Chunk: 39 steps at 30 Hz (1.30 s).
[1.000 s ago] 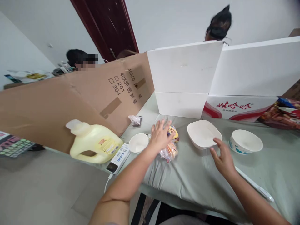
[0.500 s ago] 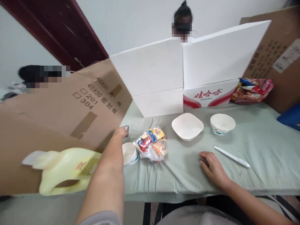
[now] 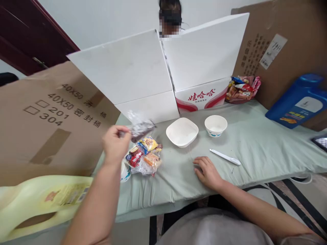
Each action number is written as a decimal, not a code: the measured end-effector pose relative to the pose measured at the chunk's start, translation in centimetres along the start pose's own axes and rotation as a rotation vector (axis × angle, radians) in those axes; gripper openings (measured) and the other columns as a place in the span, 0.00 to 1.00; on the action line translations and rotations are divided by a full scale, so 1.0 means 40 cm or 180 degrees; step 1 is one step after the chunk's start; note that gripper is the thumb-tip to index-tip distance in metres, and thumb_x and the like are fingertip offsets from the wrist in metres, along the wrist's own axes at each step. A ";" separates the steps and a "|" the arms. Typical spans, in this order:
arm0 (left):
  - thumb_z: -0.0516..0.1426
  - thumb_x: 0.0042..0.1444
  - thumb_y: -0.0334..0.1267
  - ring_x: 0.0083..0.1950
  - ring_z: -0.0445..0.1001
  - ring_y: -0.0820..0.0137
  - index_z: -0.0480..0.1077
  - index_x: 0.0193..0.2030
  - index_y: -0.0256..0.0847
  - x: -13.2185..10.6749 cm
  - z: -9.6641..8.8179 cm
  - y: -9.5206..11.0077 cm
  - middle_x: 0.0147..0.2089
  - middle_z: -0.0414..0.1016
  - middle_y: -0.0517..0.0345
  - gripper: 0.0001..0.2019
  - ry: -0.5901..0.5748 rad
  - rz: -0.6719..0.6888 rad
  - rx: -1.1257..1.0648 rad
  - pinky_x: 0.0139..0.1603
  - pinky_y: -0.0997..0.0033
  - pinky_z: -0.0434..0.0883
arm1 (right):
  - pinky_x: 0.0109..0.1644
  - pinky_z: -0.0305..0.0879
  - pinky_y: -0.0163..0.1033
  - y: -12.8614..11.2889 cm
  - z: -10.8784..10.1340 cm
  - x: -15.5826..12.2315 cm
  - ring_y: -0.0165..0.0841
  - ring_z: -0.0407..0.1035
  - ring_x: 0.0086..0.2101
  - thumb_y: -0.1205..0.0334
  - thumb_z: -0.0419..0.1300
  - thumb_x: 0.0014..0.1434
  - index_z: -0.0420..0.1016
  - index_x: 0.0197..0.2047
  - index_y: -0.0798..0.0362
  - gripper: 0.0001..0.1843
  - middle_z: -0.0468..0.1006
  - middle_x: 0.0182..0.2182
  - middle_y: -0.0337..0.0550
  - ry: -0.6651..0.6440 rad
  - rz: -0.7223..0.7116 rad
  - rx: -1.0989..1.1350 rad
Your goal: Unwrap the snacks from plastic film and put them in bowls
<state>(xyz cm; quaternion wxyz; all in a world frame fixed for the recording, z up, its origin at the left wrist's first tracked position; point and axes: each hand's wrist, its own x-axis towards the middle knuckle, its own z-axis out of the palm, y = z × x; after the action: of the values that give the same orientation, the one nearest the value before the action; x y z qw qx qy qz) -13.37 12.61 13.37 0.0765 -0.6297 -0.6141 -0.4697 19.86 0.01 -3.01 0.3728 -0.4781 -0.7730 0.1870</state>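
Pinched in my left hand (image 3: 116, 143) is a clear plastic packet with dark contents (image 3: 142, 130), raised above the table beside the snack pile. Below it lies a clear bag of wrapped snacks (image 3: 145, 156), red, yellow and orange. A paper bowl with blue marks (image 3: 125, 173) is partly hidden behind my left forearm. My right hand (image 3: 207, 173) rests on the cloth, fingers slightly apart, holding nothing. Just beyond it are a white square bowl (image 3: 182, 132), a round paper bowl (image 3: 216, 126) and a white utility knife (image 3: 224, 157).
White panels (image 3: 122, 71) and a red-printed white box (image 3: 201, 98) stand at the back, a person behind them. Cardboard boxes flank the table (image 3: 176, 180). A snack bag (image 3: 242, 90) sits back right, near a blue bottle (image 3: 296, 102). A pale yellow jug (image 3: 46, 204) lies front left.
My left hand has lifted the packet from beside the left cardboard and brought it toward the snack pile. The view has turned right; my right hand stays on the cloth.
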 end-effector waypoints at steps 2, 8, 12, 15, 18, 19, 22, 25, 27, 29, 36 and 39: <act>0.57 0.50 0.29 0.37 0.74 0.71 0.70 0.30 0.39 -0.137 0.062 0.107 0.33 0.76 0.60 0.02 -0.0483 0.0225 -0.0662 0.40 0.71 0.72 | 0.51 0.69 0.51 -0.004 -0.019 -0.006 0.41 0.67 0.48 0.68 0.56 0.60 0.71 0.48 0.51 0.12 0.74 0.47 0.51 0.0015 -0.0061 0.0081; 0.52 0.56 0.23 0.49 0.75 0.65 0.73 0.38 0.41 -0.494 0.239 0.282 0.40 0.78 0.54 0.12 -0.1200 0.1406 -0.0716 0.55 0.59 0.69 | 0.54 0.63 0.51 0.057 -0.152 -0.050 0.42 0.66 0.49 0.62 0.55 0.64 0.73 0.48 0.51 0.11 0.75 0.47 0.49 0.0469 0.0191 -0.0683; 0.51 0.57 0.22 0.60 0.70 0.60 0.74 0.39 0.43 -0.551 0.277 0.274 0.45 0.79 0.55 0.14 -0.1111 0.1619 -0.0585 0.62 0.51 0.62 | 0.51 0.62 0.54 0.141 -0.223 -0.087 0.48 0.65 0.48 0.60 0.56 0.63 0.74 0.51 0.51 0.14 0.76 0.48 0.51 0.0305 0.0812 -0.1580; 0.53 0.56 0.23 0.62 0.66 0.58 0.72 0.46 0.43 -0.547 0.280 0.256 0.55 0.73 0.49 0.15 -0.1040 0.1478 -0.0729 0.59 0.52 0.67 | 0.50 0.64 0.52 0.169 -0.229 -0.094 0.46 0.66 0.44 0.63 0.53 0.64 0.76 0.49 0.52 0.14 0.77 0.41 0.51 0.0108 0.0941 -0.1528; 0.55 0.54 0.24 0.63 0.65 0.56 0.61 0.59 0.41 -0.549 0.283 0.247 0.64 0.59 0.39 0.25 -0.0842 0.1086 -0.0964 0.55 0.51 0.72 | 0.50 0.67 0.51 0.143 -0.211 -0.078 0.44 0.68 0.43 0.64 0.49 0.65 0.74 0.51 0.53 0.16 0.74 0.41 0.53 0.0276 0.0858 -0.1039; 0.56 0.54 0.25 0.62 0.65 0.55 0.57 0.62 0.42 -0.551 0.285 0.245 0.64 0.56 0.37 0.29 -0.0767 0.0956 -0.1024 0.55 0.51 0.73 | 0.50 0.68 0.50 0.124 -0.204 -0.070 0.43 0.69 0.44 0.64 0.48 0.66 0.72 0.52 0.53 0.16 0.73 0.42 0.52 0.0333 0.0813 -0.0860; 0.57 0.54 0.26 0.61 0.66 0.57 0.49 0.66 0.44 -0.559 0.288 0.245 0.64 0.52 0.37 0.34 -0.0700 0.0709 -0.1246 0.54 0.52 0.74 | 0.49 0.70 0.46 0.058 -0.180 -0.049 0.40 0.70 0.44 0.63 0.47 0.67 0.70 0.54 0.50 0.17 0.72 0.43 0.50 0.0187 0.0553 -0.0484; 0.58 0.56 0.29 0.60 0.68 0.59 0.45 0.68 0.44 -0.565 0.289 0.244 0.66 0.50 0.36 0.36 -0.0884 0.0687 -0.1538 0.56 0.53 0.73 | 0.47 0.70 0.44 0.008 -0.159 -0.037 0.38 0.70 0.43 0.64 0.48 0.67 0.70 0.54 0.50 0.16 0.72 0.44 0.49 -0.0233 0.0274 -0.0556; 0.59 0.56 0.31 0.61 0.67 0.58 0.44 0.68 0.44 -0.567 0.290 0.242 0.66 0.50 0.36 0.37 -0.1045 0.0699 -0.1617 0.58 0.52 0.72 | 0.45 0.70 0.43 -0.008 -0.150 -0.035 0.38 0.71 0.41 0.65 0.48 0.66 0.71 0.54 0.50 0.16 0.72 0.43 0.49 -0.0420 0.0236 -0.0762; 0.59 0.56 0.31 0.62 0.66 0.56 0.44 0.69 0.43 -0.567 0.291 0.240 0.65 0.52 0.36 0.38 -0.1159 0.0716 -0.1597 0.58 0.53 0.72 | 0.44 0.70 0.42 -0.007 -0.151 -0.038 0.38 0.71 0.40 0.66 0.48 0.66 0.72 0.54 0.51 0.17 0.73 0.43 0.49 -0.0501 0.0249 -0.0952; 0.62 0.53 0.36 0.63 0.64 0.52 0.55 0.64 0.38 -0.563 0.298 0.231 0.59 0.64 0.37 0.34 -0.0817 0.0573 -0.1155 0.63 0.45 0.63 | 0.46 0.69 0.46 0.091 -0.252 -0.093 0.42 0.70 0.41 0.65 0.49 0.65 0.77 0.48 0.54 0.16 0.74 0.41 0.52 0.0152 0.0634 -0.1532; 0.63 0.51 0.42 0.58 0.67 0.54 0.65 0.55 0.39 -0.554 0.304 0.216 0.54 0.68 0.42 0.25 -0.0847 -0.0171 -0.1386 0.61 0.48 0.64 | 0.45 0.67 0.51 0.132 -0.294 -0.125 0.45 0.70 0.40 0.65 0.51 0.63 0.78 0.44 0.55 0.15 0.75 0.38 0.55 0.0309 0.1021 -0.1859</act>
<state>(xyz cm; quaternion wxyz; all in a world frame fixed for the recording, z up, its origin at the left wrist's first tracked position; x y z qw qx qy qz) 4.31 3.23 -4.34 -0.1549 -0.6711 -0.5196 -0.5057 33.22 -2.68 -0.75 0.2222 -0.6887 -0.6901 -0.0091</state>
